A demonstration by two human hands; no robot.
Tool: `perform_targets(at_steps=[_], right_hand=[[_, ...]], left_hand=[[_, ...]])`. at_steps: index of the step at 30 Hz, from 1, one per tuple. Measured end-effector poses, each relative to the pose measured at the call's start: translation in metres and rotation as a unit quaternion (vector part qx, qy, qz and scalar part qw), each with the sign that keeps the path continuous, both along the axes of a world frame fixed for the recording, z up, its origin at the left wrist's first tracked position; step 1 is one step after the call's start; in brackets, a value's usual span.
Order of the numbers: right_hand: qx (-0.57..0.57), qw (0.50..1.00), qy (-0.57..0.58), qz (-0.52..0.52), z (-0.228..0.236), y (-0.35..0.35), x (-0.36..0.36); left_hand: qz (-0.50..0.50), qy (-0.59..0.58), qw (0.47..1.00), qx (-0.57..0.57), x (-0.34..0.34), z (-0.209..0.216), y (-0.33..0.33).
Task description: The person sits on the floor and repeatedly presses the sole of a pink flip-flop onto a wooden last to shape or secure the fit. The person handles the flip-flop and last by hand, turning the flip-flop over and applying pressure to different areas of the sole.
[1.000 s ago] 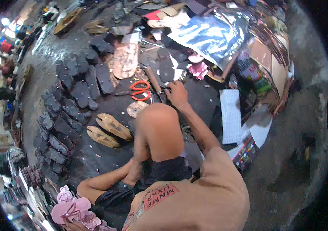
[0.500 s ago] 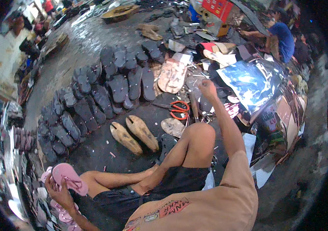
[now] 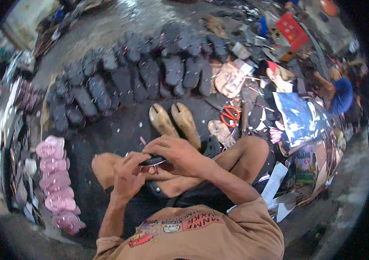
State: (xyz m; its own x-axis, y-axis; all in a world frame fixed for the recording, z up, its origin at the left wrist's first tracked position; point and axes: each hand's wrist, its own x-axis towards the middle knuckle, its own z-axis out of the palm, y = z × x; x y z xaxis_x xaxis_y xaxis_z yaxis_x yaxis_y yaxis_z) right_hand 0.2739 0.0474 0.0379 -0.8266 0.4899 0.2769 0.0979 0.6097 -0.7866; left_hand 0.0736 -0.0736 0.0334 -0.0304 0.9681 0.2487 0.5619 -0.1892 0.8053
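Above my crossed legs, my left hand (image 3: 128,175) and my right hand (image 3: 178,154) are both closed on a flip-flop (image 3: 153,161). Its dark sole faces up, with a pale edge and a bit of pinkish-red strap below; my fingers hide most of it. Just beyond my hands lie two wooden foot forms (image 3: 185,122), slit at the toe ends. To their right are orange-handled scissors (image 3: 230,116) and a worn, foot-shaped flat piece (image 3: 221,133). A row of pink flip-flops (image 3: 56,184) lies to the left of my knee.
Rows of dark flip-flops (image 3: 149,78) curve across the far side of the black mat (image 3: 106,134). At the right are a shiny plastic sheet (image 3: 301,117), cardboard pieces (image 3: 323,160) and scattered scraps. Another person in a blue shirt (image 3: 342,95) sits at the far right.
My left hand has let go of the pink flip-flops at the left and come to the middle. My right hand has come back from the right-hand tools. Both now hold the dark-soled flip-flop.
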Motion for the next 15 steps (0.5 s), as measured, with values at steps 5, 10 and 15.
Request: perform_targets(at_steps=[5,10,15], right_hand=[[-0.143,0.986,0.078,-0.022,-0.039,-0.016,0.005],[-0.513,0.848,0.099,-0.085,-0.065,0.007,0.018],[0.06,0.893,-0.251,-0.369,-0.191,0.045,0.049]], left_hand=[[0.008,-0.03,0.999,0.006,-0.003,-0.004,-0.013],[0.052,-0.096,0.994,0.018,-0.033,-0.004,0.012],[0.011,-0.639,0.769,-0.001,-0.078,-0.018,0.078]])
